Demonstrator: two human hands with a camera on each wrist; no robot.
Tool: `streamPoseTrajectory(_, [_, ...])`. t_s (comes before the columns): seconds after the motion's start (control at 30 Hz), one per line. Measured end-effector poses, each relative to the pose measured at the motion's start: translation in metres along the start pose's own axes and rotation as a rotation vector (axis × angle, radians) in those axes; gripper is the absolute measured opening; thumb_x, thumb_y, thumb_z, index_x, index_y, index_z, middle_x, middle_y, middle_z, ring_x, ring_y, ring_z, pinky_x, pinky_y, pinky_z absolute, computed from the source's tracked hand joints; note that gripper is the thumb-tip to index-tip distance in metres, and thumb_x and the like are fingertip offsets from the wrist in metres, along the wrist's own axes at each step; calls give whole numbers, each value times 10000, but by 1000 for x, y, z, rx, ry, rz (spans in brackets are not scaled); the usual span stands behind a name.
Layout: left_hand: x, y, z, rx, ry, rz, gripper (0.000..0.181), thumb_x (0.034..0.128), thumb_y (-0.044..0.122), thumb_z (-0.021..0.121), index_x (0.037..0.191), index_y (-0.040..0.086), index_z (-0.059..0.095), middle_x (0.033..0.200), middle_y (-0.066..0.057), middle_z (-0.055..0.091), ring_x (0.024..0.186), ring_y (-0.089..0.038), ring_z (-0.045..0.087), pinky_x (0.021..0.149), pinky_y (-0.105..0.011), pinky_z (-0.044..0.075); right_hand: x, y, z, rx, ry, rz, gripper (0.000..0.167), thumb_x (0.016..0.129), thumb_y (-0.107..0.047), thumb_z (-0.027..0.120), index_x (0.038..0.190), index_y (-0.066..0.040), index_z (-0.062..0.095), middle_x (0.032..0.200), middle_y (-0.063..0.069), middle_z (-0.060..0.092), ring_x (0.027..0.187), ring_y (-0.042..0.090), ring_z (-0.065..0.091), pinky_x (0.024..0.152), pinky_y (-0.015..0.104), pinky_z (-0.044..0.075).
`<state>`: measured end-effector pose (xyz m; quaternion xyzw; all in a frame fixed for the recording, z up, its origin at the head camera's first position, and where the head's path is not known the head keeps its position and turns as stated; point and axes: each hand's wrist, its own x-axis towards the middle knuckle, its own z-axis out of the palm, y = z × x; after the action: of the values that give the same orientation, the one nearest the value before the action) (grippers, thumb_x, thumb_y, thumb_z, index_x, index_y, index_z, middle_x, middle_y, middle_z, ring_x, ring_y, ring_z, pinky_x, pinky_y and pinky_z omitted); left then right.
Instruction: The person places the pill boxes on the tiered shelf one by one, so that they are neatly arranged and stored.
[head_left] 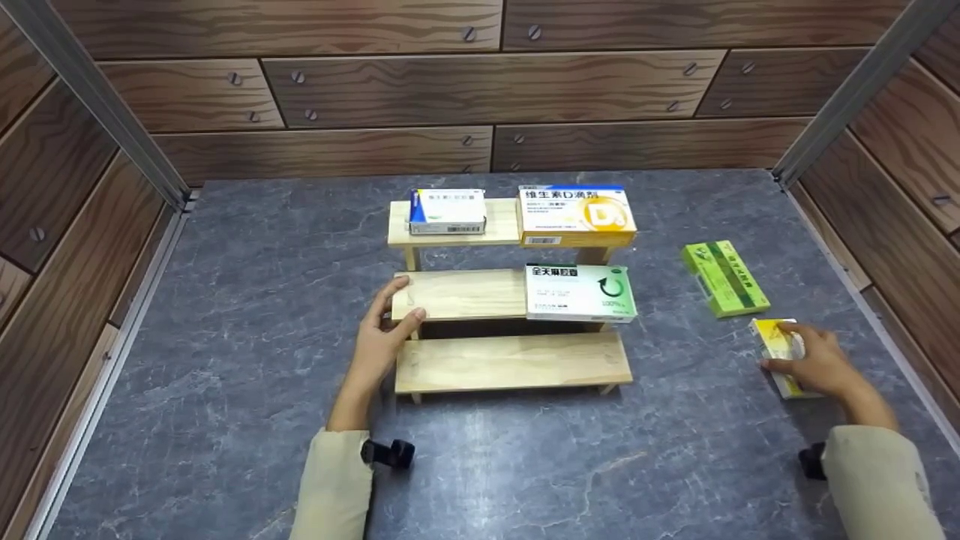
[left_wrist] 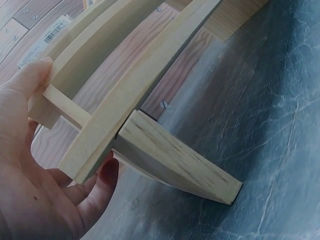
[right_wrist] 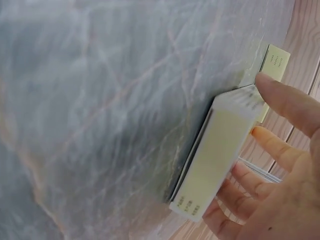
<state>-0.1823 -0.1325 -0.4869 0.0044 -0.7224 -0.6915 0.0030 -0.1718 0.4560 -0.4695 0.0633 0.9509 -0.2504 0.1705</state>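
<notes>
Box [head_left: 775, 336], the yellow-and-white one, lies on the table [head_left: 247, 337] just beside a green carton [head_left: 727, 279]. From where I'm standing, right hand [head_left: 821, 364] has it pinched, left hand [head_left: 377, 341] is gripping the wooden rack's [head_left: 514, 364] middle shelf.

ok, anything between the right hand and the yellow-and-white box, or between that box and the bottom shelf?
Nothing visible either way. The right hand grips the yellow-and-white box; only tabletop shows from there to the bottom shelf. The green box lies farther back, off the direct line.
</notes>
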Motion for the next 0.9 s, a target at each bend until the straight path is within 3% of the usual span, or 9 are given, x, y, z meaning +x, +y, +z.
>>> streamPoseTrajectory(0.2, [-1,1,1,16,9,1,573,921,163,654,1449,184,434,1123,-91,528,896,-257,604,658,-251,438,0,3,0,25,6,-19,816,925,-313,623,1444,140,185,1374,527,85,1221,690,176,943,753,241])
streamPoseTrajectory(0.3, [-1,1,1,24,11,-2,578,920,170,656,1452,191,432,1140,-104,533,905,-265,610,667,-258,450,-2,-1,-2,69,35,-66,769,947,-266,599,1455,141,190,1399,496,154,1169,608,347,887,607,419])
streamPoseTrajectory(0.37, [0,1,0,28,11,-3,575,920,169,658,1449,198,436,1161,-121,530,909,-279,613,662,-256,448,-4,-7,-4,124,50,-94,765,957,-254,591,1475,120,172,1420,453,203,1051,420,524,783,463,508])
streamPoseTrajectory(0.43, [0,0,0,30,15,0,568,918,165,660,1443,199,444,1208,-138,527,899,-275,619,652,-249,443,-7,-14,-7,185,59,-111,771,962,-260,588,1499,81,152,1434,412,230,922,222,570,655,341,522])
streamPoseTrajectory(0.53, [0,0,-1,28,19,11,560,920,152,657,1439,190,449,1278,-158,507,858,-258,619,619,-234,424,-12,-23,-11,263,59,-108,799,965,-308,587,1533,3,118,1478,380,186,1020,259,570,636,292,538])
streamPoseTrajectory(0.67, [0,1,-1,29,15,18,559,922,156,654,1440,188,445,1366,-166,472,844,-261,620,607,-229,416,-17,-28,-14,327,62,-112,790,967,-327,583,1557,-95,112,1518,388,85,1262,545,318,664,241,520])
streamPoseTrajectory(0.9, [-2,2,0,46,9,40,552,928,160,641,1441,171,438,1523,-153,349,940,-340,632,644,-248,453,-23,-28,-14,358,78,-114,741,968,-344,579,1561,-218,152,1541,357,68,1304,573,250,704,191,462])
